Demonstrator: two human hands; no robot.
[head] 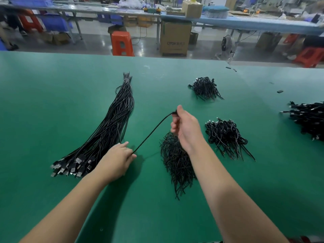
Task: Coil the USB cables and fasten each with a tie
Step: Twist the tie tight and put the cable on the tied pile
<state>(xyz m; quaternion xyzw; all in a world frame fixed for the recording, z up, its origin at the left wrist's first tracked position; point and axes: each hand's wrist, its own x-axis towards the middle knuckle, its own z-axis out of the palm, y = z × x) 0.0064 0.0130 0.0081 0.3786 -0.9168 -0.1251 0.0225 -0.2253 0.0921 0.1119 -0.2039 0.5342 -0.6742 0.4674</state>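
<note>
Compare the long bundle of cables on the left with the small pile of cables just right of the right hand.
1. The long bundle lies with its cables stretched out straight; the small pile holds cables wound into little loops.
2. The long bundle is bound near its far tip, with plugs fanned at the near end; the small pile is a loose heap.
3. The long bundle takes up far more of the green table.
Both are black cables.

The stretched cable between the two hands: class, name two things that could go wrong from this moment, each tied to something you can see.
1. The cable runs taut from the left hand up to the right hand; it might slip from either grip.
2. The right hand hangs just above the pile of ties, so coiling there could snag or scatter them.
</note>
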